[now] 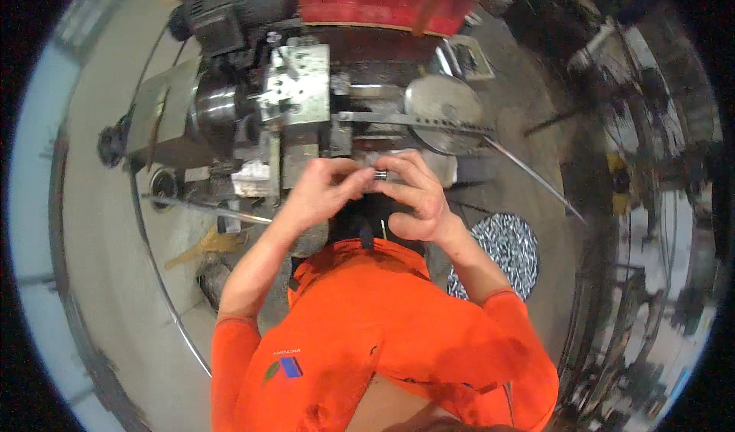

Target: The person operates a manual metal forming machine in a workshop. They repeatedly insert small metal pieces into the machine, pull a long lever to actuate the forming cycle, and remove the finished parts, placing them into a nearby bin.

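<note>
In front of my waist, both hands meet at a small shiny metal cylindrical part (380, 175). My left hand (323, 190) comes in from the left, its thumb and fingers pinched at the part's left end. From the other side my right hand (419, 194) closes its fingertips on the same piece, the thumb bent below. Fingers cover much of the part, so its exact kind does not show. Just beyond the hands stands a lathe-like machine with a dark, shiny round chuck (217, 104) and a light metal block (297, 87) carrying bolts.
A motor (237, 7) sits at the far left beside a red tray (383, 1). Right of centre are a round metal plate (444, 109) and a perforated bar (452, 123). Metal rods stick out at both sides. A round container of small shiny metal pieces (507, 252) stands by my right forearm.
</note>
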A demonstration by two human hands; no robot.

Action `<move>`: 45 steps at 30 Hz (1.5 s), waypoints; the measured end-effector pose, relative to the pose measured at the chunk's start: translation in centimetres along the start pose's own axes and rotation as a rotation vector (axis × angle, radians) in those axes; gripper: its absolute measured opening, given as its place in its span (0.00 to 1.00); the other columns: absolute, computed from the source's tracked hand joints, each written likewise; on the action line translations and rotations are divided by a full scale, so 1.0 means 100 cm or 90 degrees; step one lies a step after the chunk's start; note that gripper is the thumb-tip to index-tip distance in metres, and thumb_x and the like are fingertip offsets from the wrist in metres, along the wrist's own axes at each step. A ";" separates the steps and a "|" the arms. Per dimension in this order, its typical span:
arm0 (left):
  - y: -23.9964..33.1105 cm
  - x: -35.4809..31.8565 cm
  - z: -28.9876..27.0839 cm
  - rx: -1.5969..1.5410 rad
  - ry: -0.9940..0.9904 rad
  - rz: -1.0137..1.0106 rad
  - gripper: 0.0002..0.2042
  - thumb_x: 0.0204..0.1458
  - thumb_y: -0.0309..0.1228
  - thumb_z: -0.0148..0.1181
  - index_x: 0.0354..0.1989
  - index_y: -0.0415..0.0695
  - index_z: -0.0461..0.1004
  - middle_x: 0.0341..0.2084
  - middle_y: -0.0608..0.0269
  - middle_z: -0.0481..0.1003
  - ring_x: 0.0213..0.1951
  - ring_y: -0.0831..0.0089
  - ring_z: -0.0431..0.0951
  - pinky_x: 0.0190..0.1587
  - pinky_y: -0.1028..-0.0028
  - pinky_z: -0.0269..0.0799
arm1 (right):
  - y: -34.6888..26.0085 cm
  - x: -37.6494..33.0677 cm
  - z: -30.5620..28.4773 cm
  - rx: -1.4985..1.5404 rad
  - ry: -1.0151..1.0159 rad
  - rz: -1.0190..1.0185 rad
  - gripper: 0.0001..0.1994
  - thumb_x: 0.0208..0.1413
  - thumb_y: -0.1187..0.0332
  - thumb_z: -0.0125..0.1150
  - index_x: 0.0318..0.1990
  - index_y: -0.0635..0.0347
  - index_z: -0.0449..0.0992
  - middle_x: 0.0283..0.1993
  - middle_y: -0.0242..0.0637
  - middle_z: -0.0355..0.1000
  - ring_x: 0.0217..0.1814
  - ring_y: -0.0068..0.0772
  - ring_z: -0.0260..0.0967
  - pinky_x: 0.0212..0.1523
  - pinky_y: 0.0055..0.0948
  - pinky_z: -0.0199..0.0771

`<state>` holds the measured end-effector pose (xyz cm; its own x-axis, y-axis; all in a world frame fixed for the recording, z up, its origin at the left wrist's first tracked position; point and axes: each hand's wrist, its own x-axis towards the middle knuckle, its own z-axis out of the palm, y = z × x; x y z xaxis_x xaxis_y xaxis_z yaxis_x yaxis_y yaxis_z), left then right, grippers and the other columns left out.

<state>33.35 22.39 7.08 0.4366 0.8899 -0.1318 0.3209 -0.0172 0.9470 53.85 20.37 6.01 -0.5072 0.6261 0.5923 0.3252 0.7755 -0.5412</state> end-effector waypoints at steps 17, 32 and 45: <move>-0.019 -0.013 -0.028 -0.098 0.130 0.022 0.17 0.50 0.39 0.61 0.20 0.35 0.73 0.11 0.65 0.70 0.15 0.83 0.69 0.17 0.77 0.63 | -0.011 0.062 0.026 -0.099 -0.149 -0.044 0.17 0.26 0.71 0.60 0.32 0.61 0.75 0.43 0.44 0.68 0.42 0.46 0.65 0.43 0.39 0.68; -0.027 -0.112 -0.156 0.011 0.403 -0.045 0.15 0.53 0.39 0.56 0.33 0.36 0.74 0.18 0.66 0.72 0.20 0.80 0.71 0.24 0.76 0.68 | 0.026 0.204 0.105 -0.236 -0.350 -0.114 0.13 0.28 0.63 0.59 0.24 0.59 0.79 0.41 0.44 0.72 0.42 0.45 0.65 0.44 0.42 0.66; -0.124 -0.333 -0.162 0.384 0.604 -0.544 0.16 0.48 0.41 0.60 0.31 0.38 0.73 0.19 0.49 0.74 0.26 0.52 0.75 0.30 0.62 0.69 | 0.066 0.243 0.163 -0.213 -0.431 0.125 0.14 0.28 0.65 0.57 0.28 0.56 0.81 0.28 0.49 0.74 0.34 0.49 0.73 0.39 0.37 0.73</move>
<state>1.23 0.32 4.52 -0.7185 0.6851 -0.1203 0.6060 0.7014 0.3752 30.72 39.33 7.11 -0.7570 0.6517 -0.0466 0.6283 0.7066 -0.3256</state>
